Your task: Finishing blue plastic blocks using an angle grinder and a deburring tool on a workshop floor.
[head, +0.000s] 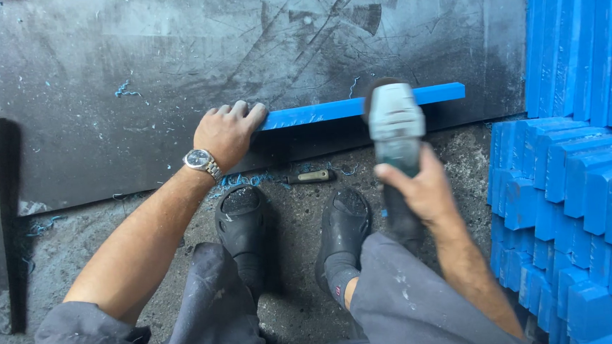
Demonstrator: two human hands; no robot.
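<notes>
A long blue plastic bar lies along the front edge of a dark worktable. My left hand, with a wristwatch on the wrist, presses down on the bar's left end. My right hand grips the dark body of a grey angle grinder. The grinder's head sits over the bar, right of its middle. The disc itself is hidden behind the head.
Stacks of blue plastic blocks fill the right side, from the floor up past table height. A small hand tool lies on the concrete floor by my black shoes. Blue shavings are scattered on the table and the floor.
</notes>
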